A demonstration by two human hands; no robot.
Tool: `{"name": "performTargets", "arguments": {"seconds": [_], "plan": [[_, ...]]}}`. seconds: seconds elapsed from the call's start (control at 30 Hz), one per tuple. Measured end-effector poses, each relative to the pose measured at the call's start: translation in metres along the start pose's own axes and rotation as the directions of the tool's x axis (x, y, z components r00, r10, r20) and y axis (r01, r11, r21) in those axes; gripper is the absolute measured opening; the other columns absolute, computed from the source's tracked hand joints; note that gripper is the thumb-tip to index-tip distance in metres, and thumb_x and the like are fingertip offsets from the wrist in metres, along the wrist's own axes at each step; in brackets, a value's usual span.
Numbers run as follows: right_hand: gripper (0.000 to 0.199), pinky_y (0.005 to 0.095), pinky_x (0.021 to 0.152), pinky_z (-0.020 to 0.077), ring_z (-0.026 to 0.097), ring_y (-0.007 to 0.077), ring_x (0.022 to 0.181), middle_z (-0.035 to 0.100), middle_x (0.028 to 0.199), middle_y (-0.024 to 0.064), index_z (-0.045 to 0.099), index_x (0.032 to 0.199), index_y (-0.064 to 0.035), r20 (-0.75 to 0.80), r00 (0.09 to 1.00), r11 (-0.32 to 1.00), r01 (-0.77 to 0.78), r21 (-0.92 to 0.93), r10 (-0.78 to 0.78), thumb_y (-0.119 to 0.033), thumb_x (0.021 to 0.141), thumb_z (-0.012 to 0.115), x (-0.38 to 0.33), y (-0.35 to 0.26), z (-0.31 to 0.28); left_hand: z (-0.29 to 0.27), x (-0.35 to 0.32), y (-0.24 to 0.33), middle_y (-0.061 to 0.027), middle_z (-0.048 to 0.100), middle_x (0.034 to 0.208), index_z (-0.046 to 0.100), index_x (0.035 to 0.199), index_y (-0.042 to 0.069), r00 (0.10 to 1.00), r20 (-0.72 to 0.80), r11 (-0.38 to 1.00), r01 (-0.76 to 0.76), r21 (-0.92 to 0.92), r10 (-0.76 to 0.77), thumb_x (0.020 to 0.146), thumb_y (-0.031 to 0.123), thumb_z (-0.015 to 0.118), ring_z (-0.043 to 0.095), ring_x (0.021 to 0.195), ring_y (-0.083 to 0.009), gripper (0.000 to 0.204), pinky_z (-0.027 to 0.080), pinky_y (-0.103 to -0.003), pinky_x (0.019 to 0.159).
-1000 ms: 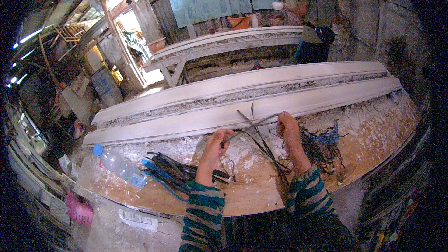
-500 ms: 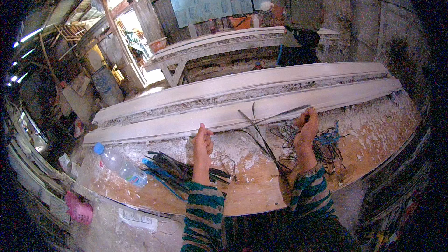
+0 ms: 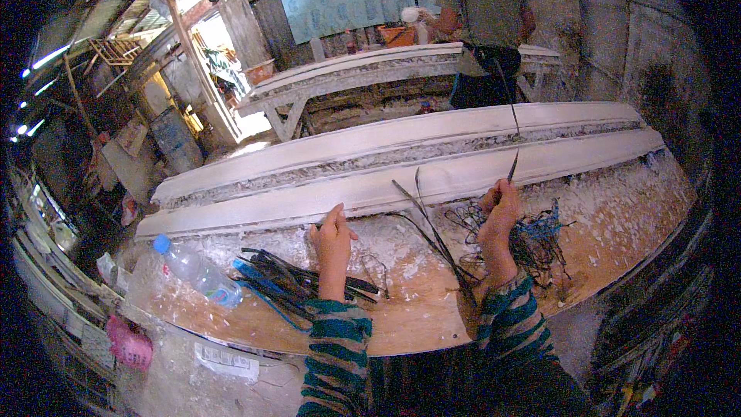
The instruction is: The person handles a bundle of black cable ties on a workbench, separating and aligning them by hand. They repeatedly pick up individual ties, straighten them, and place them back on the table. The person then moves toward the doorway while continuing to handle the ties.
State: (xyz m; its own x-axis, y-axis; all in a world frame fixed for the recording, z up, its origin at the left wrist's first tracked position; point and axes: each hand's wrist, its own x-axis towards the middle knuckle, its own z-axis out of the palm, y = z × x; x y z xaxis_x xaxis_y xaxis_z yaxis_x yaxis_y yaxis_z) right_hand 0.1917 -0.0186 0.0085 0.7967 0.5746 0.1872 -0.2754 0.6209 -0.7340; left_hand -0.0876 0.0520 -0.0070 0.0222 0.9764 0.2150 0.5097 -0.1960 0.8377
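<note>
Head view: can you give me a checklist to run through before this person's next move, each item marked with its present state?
1. Right hand gripping a dark strip: ok.
2. Left hand free of strips: cannot tell.
3. Loose strips between the hands uncrossed: not ok.
4. Strip tangle by the right hand sorted: not ok.
5. Strip bundle apart from that tangle: ok.
6. Bottle capped: ok.
</note>
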Motion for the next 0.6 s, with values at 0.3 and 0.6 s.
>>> {"name": "performTargets", "arguments": {"seconds": [0.3,0.6], "plan": [[0.023,0.0311,0.048,0.0384,0.046,0.0183,0.05,0.05,0.06,0.0045,0.053,0.083,-0.0036,0.148,0.986,0.874,0.012,-0.487,0.069,-0.026,0.084,0.047,-0.021,0.005,0.014,-0.004,-0.006,0.012,-0.0012,0.059,0.085,0.052,0.115,0.018,0.972,-0.169,0.905,-0.08,0.419,0.164,0.072,0.017,0.063,0.05,0.095,-0.0205,0.045,0.009,-0.055,0.1],[0.026,0.0375,0.064,0.0441,0.057,0.0334,0.069,0.059,0.077,0.0197,0.057,0.095,0.001,0.659,0.695,0.472,0.495,-0.729,0.288,-0.02,0.081,0.055,-0.063,0.006,0.028,0.014,-0.012,0.023,-0.0197,0.024,0.135,0.035,0.131,0.02,0.856,-0.187,0.772,-0.315,0.551,0.483,0.066,0.022,0.063,0.02,0.125,-0.0353,0.071,0.006,-0.069,0.09]]}}
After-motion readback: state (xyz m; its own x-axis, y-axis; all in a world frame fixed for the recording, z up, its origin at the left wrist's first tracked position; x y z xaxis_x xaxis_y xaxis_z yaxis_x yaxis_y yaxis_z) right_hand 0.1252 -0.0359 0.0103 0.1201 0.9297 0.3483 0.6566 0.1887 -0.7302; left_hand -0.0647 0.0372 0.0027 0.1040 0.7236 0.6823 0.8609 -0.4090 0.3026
